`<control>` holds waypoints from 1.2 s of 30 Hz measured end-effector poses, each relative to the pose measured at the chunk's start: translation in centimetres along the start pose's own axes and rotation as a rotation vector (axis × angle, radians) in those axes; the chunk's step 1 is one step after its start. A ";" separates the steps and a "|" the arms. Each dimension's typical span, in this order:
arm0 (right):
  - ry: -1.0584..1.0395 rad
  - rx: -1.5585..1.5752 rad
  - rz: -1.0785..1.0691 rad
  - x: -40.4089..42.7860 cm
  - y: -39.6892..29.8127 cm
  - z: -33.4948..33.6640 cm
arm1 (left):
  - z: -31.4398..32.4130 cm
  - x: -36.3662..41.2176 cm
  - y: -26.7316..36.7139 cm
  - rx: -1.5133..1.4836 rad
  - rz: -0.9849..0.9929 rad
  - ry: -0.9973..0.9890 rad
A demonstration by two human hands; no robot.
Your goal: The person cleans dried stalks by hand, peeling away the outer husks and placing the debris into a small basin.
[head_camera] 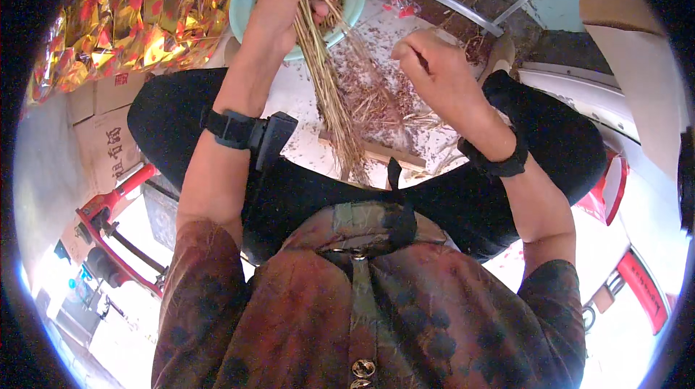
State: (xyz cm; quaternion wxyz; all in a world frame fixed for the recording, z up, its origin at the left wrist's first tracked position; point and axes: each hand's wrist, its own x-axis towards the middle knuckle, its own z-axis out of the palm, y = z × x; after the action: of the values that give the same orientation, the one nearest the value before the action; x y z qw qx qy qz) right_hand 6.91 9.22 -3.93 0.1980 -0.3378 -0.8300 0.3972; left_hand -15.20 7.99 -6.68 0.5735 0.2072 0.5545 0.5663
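My left hand (290,12) grips a bundle of long dry plant stalks (326,71). The bundle slants down between my knees, its frayed ends near my lap. A thinner, blurred spray of stalks (374,74) hangs from the same hand to the right of the bundle. Behind that hand stands a pale green plastic basin (241,14) holding brown plant bits. My right hand (434,69) is apart from the stalks, to their right, with curled fingers and nothing visible in it. Below and between the hands, reddish-brown chaff and loose straw (369,101) lie scattered on the pale floor.
A wooden strip (393,155) lies before my lap. Shiny gold-and-red wrapped goods (136,20) and cardboard boxes (108,128) are on the left, with a red-handled metal tool (122,188) below. A metal frame (456,3) stands at the upper right, near a white panel (575,93).
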 end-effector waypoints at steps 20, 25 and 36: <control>0.035 -0.280 -0.161 2.5 -1.3 2.3 | 0.1 -0.8 0.4 0.090 0.024 -0.087; -0.049 -0.283 -0.107 2.9 -1.2 2.9 | 0.2 -0.9 0.2 0.117 0.006 -0.067; -0.141 0.099 -0.022 4.2 -0.1 2.9 | 0.0 -0.9 0.3 0.114 0.000 -0.054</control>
State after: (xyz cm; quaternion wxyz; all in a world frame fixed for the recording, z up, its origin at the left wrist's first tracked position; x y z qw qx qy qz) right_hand 2.18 10.67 -5.32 0.1601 -0.2897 -0.8249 0.4583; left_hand -15.06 7.27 -6.02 0.5755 0.2549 0.5701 0.5280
